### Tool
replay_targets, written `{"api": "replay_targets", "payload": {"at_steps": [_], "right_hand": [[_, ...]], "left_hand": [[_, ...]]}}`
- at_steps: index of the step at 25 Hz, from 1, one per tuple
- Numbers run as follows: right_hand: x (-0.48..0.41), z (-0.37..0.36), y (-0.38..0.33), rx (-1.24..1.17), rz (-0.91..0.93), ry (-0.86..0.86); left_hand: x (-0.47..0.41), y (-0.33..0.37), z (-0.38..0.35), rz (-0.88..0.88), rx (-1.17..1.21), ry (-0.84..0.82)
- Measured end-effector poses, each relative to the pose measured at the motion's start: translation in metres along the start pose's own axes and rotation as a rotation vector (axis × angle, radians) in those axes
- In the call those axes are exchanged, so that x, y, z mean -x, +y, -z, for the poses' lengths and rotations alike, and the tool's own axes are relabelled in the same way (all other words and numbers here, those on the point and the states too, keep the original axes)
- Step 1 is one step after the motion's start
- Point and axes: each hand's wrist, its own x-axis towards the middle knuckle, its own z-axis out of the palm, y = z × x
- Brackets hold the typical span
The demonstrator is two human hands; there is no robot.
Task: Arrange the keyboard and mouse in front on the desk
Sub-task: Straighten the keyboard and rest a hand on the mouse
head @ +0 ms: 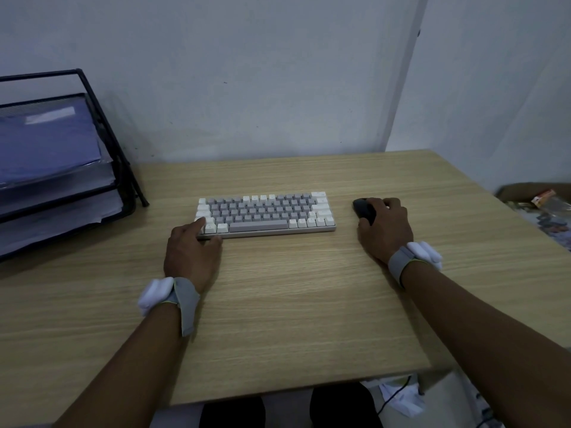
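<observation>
A compact white and grey keyboard (265, 212) lies flat in the middle of the wooden desk (293, 304), its long side parallel to the front edge. My left hand (191, 248) grips its near left corner, thumb at the front edge and fingers on the corner keys. A black mouse (363, 209) sits on the desk just right of the keyboard. My right hand (384, 230) rests over the mouse and holds it from the right and rear. Both wrists wear grey straps with white pads.
A black wire document tray (102, 168) with blue folders and papers stands at the desk's back left, against the wall. Beyond the desk's right edge lies a heap of packets and clutter (547, 208). White items and a cable (398, 393) lie on the floor under the front right corner.
</observation>
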Motion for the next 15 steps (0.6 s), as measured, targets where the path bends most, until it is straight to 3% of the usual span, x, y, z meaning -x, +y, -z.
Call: {"api": "replay_targets", "payload": {"at_steps": [15], "right_hand": [[-0.0003, 0.0008, 0.001, 0.028, 0.021, -0.041]], "left_hand": [[0.0016, 0.0006, -0.0001, 0.018, -0.005, -0.001]]}}
